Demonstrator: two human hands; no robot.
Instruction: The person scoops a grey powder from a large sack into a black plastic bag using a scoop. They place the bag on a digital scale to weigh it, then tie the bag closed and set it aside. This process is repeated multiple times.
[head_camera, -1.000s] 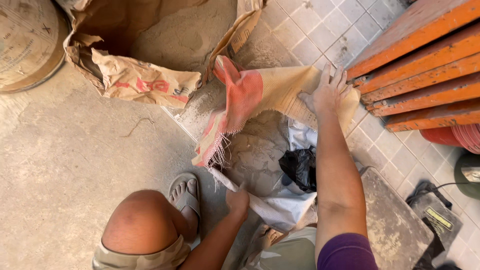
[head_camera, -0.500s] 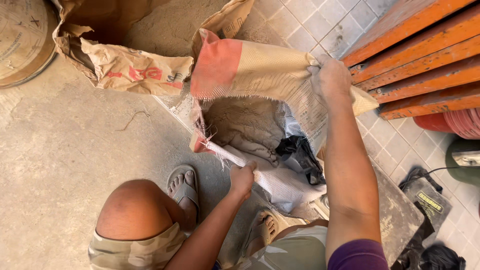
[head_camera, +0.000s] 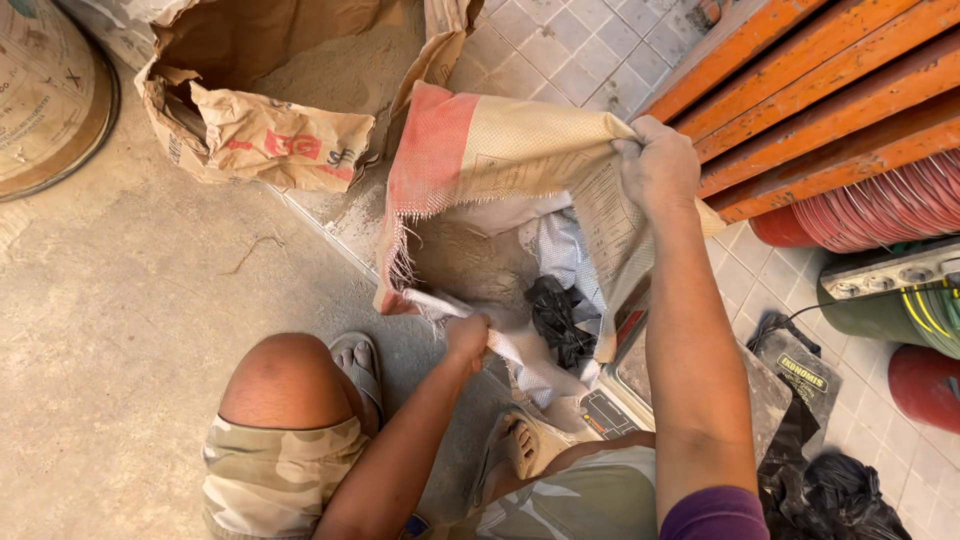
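**Both hands hold a woven sack open over sandy fill**

The person crouches on the concrete floor (head_camera: 130, 300), knees bent, sandalled feet planted. The right arm stretches forward, nearly straight, and the right hand (head_camera: 657, 165) is closed over the far edge of the woven sack (head_camera: 500, 150), lifting that edge well above the near one. The left arm reaches forward between the knees, elbow bent; the left hand (head_camera: 467, 337) is clenched on the sack's near, frayed edge, low by the feet. Between the hands the mouth gapes, showing grey-brown powder (head_camera: 470, 265) and a crumpled black plastic bag (head_camera: 557, 315) inside. A torn paper sack (head_camera: 270, 120) lies open behind, and orange wooden planks (head_camera: 820, 70) stand to the right.
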